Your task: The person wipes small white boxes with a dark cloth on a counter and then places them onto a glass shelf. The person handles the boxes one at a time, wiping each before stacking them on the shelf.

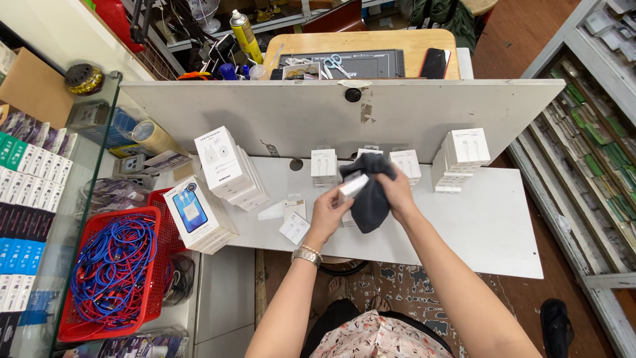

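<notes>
At centre frame, above the white tabletop point(477, 225), both hands meet. The left hand point(329, 213) (metal watch point(307, 255) on the wrist) has its fingers closed around a small white box point(353, 186), held tilted. The right hand point(396, 192) grips a dark grey cloth point(370, 202), which is bunched, draped down below the hands and pressed against the box. Just behind the hands, short stacks of small white cable boxes point(324, 166) line the upright white board point(331, 113). A taller stack point(460, 159) stands at right of centre. Larger white charger boxes point(228, 169) lean at left of centre. In the lower left of the frame, a red basket point(73, 328) holds coiled blue cables point(112, 272). Loose white card pieces point(293, 227) lie on the tabletop under the left hand.
</notes>
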